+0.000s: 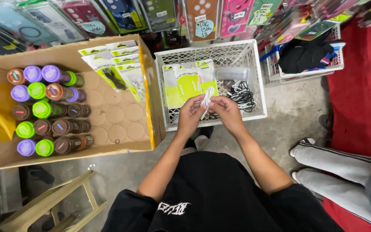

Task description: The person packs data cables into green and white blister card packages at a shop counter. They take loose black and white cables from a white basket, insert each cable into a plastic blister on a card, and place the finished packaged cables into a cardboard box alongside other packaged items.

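Observation:
My left hand [191, 115] and my right hand [227, 111] meet over the front edge of a white plastic crate [254, 73], both pinching a coiled white cable [207, 98] between them. Inside the crate stand green-and-white packaging cards [181, 83], with a tangle of black and white cables [242, 95] at its right side. My forearms reach out from my black shirt below.
A cardboard box [108, 148] on the left holds several bottles with purple, green and brown caps [44, 109] and packaged cables [117, 68]. Another person's legs in white trousers [336, 165] are at right. A wooden stool [52, 202] stands lower left. Hanging phone cases [202, 17] fill the back.

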